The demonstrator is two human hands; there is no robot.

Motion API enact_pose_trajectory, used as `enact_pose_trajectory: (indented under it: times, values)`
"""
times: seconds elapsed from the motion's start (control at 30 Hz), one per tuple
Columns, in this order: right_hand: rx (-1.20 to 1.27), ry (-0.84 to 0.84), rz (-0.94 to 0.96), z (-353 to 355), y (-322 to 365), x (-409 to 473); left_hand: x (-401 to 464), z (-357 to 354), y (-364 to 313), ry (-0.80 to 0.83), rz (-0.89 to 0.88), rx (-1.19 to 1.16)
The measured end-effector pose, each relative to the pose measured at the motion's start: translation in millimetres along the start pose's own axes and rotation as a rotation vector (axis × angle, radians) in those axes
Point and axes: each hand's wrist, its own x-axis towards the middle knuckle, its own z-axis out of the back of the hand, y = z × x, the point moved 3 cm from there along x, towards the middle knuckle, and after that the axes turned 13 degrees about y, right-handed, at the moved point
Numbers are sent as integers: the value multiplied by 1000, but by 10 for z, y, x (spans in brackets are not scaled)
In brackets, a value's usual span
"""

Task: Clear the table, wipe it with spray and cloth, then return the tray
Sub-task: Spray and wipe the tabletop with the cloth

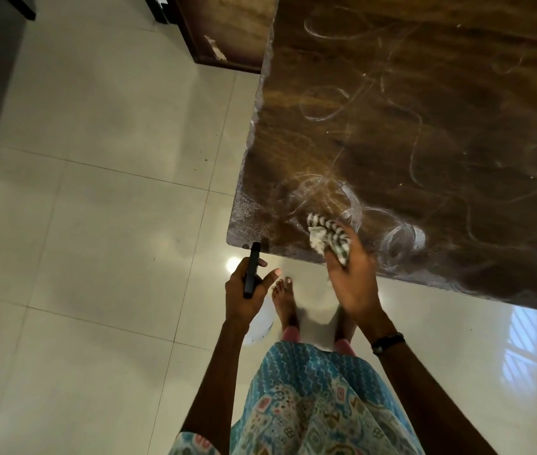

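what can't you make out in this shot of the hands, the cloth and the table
- Spray bottle, head view: the left hand and forearm cover most of it; only the dark trigger top and a pale bit of body show.
- Cloth: the right hand covers its near part, and motion blur softens its pattern.
- Table: cut off by the top and right edges, so its far side is unseen.
- Tray: not in view.

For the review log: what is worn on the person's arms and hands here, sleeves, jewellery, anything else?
Both forearms are bare. The left hand wears nothing visible. The right hand carries no rings that show; a dark beaded bracelet circles its wrist. A turquoise patterned sleeve edge shows near the left elbow, matching the garment below. The right sleeve is out of frame.
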Motion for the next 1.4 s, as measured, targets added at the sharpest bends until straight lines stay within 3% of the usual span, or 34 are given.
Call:
enact_pose_trajectory:
  times: [0.13,0.23,0.4,0.53,0.63,0.77,0.9,1.13,1.2,1.4]
  values:
    - [-741,94,325,-362,-166,264,-41,80,-46,15,-11,-7]
    - [-1025,193,346,-604,-375,353,-103,154,-88,5,-24,8]
    - [-1042,156,317,-843,-191,580,-174,271,-154,1,-40,-4]
    - [-1182,359,504,-1222,80,752,-196,343,-246,-19,-61,5]
    - [-1193,425,640,-1116,-105,602,-181,367,-315,-12,-70,25]
    - [-1184,347,570,-683,-420,512,-141,375,-379,-18,-69,35]
    - [-1112,249,476,-780,-160,774,-87,362,-398,-22,-89,63]
    - [-1153,390,704,-1005,-159,677,-11,333,-463,-1,-108,142]
    - [-1169,386,667,-781,-331,574,30,298,-532,17,-112,157]
    - [-1030,114,374,-256,-455,704,243,135,-597,40,-90,145]
